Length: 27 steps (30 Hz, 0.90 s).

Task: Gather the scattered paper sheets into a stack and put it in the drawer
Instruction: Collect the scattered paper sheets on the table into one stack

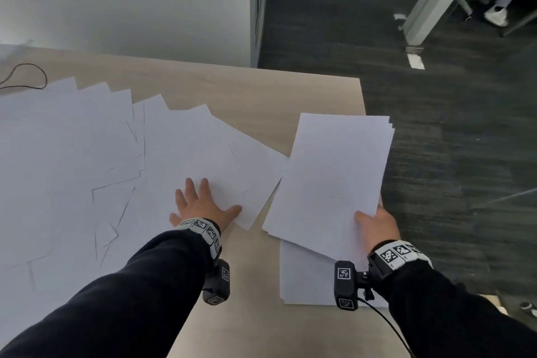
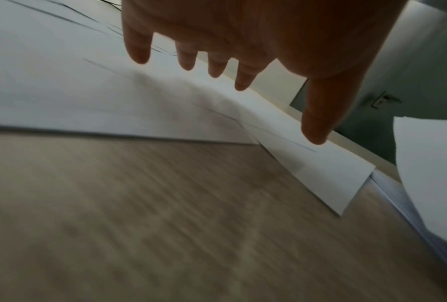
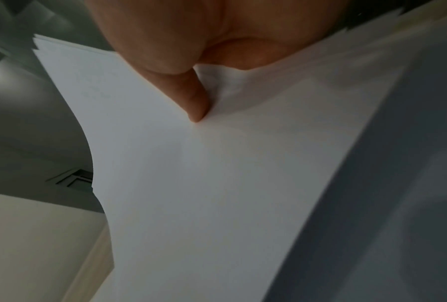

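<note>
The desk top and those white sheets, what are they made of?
The desk top looks like wood or a wood-grain laminate: pale beige with fine streaks and a matt finish; which of the two cannot be told. The scattered sheets and the stack pinched in the right hand look like plain matt white paper: thin, and the stack bends in the right wrist view.

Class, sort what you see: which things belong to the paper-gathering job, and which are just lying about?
Job: scattered sheets; held stack, gripped by right hand; left hand open over the sheets; sheets under the stack.
Lying about: dark cable; desk.
</note>
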Each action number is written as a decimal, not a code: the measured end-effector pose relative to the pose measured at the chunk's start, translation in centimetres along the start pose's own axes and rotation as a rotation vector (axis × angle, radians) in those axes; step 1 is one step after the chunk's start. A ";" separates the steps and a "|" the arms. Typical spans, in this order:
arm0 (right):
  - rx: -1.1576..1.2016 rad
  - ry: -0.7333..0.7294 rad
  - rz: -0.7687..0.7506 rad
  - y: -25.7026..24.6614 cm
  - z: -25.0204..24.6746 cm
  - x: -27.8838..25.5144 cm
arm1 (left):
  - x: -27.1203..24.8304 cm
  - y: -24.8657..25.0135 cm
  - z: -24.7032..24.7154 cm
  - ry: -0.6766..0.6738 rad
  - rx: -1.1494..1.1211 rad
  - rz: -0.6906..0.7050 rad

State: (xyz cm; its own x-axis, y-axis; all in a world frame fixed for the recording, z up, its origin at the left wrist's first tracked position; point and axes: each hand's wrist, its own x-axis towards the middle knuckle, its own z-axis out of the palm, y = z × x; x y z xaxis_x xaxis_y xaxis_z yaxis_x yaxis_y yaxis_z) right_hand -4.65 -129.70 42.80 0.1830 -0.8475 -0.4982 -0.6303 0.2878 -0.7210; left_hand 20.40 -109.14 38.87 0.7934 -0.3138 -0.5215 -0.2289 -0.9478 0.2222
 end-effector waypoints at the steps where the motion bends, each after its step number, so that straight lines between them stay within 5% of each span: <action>1: -0.007 -0.001 0.000 0.0 0.2 0.1 | 0.2 0.7 0.3 -0.016 0.013 0.002; 18: -0.017 0.198 0.056 -0.5 0.6 1.5 | 2.1 -2.9 -2.2 0.039 0.044 0.110; 27: -0.133 0.062 -0.044 -2.2 3.3 0.9 | 1.3 -4.3 -2.7 0.018 0.114 0.156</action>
State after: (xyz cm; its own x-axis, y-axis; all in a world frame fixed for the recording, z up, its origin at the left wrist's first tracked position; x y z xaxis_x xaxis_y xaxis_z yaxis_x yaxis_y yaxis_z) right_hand -0.68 -129.60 42.36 0.1683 -0.8849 -0.4344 -0.7180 0.1919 -0.6691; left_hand 23.96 -105.32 39.43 0.7531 -0.4574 -0.4728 -0.4116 -0.8883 0.2037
